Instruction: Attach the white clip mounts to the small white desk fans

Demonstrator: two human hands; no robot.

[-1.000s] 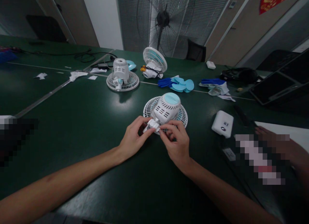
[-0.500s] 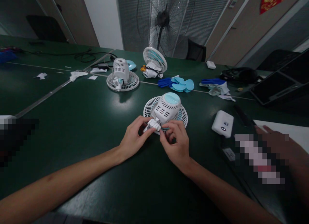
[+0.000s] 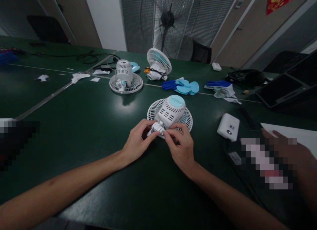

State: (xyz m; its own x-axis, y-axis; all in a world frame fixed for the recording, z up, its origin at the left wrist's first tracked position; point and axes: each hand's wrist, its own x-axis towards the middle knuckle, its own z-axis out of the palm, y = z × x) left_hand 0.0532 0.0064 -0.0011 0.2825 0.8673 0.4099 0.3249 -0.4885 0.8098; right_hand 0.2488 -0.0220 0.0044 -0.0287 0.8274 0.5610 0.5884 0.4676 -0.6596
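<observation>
- So, the white fan (image 3: pixel 170 113) lies face-down on the worktop (image 3: pixel 104 127), probably since that's its broad, steady side and it leaves the back reachable.
- Left hand (image 3: pixel 135 140) pinches the white fitting (image 3: pixel 157 127) at the fan's near edge, likely bracing it.
- Right hand (image 3: pixel 182 147) pinches the fitting's other end, thumb against fingertip; can't tell if some tiny piece is hidden in there.
- Light-blue blades (image 3: pixel 188 87) and a blue glove (image 3: pixel 168 84) lie behind the fan, seemingly parked out of the way.
- Another fan (image 3: pixel 123 71) sits behind-left of it, also face-down.
</observation>
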